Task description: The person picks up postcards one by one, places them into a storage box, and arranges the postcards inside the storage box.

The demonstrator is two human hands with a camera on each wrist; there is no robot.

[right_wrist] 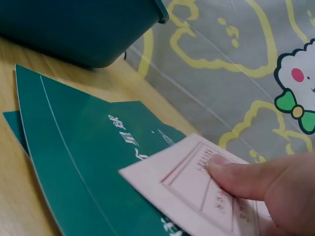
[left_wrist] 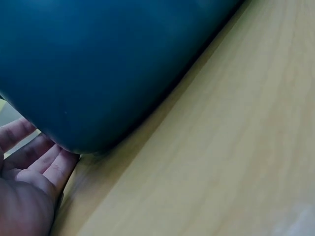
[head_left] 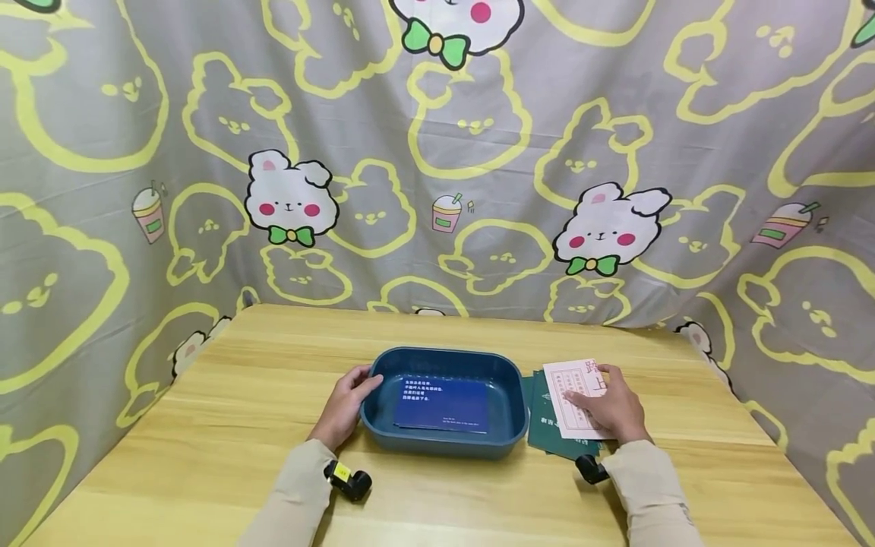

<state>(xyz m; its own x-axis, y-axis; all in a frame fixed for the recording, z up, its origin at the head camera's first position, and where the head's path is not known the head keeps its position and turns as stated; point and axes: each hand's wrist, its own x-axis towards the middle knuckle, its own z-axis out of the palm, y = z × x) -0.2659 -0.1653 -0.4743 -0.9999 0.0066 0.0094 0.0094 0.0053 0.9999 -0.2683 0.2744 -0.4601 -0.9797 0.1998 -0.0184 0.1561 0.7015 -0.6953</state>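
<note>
At the left end of a dark teal plastic basin (head_left: 444, 444), my left hand (head_left: 345, 406) grips the wall, thumb over the rim. In the left wrist view the fingers (left_wrist: 42, 157) lie against the basin's outer corner, low near the table. A blue card with white writing (head_left: 440, 405) lies inside the basin. To its right, my right hand (head_left: 615, 406) holds a pale pink card with red print (head_left: 570, 387), thumb on its face. Green cards (right_wrist: 74, 132) lie on the table partly beneath the pink card, overlapping each other.
Everything stands on a light wooden table (head_left: 225, 395). A grey curtain (head_left: 383, 137) with yellow outlines and white bunny faces hangs behind and along both sides. Small black cameras (head_left: 352, 484) are worn on both wrists.
</note>
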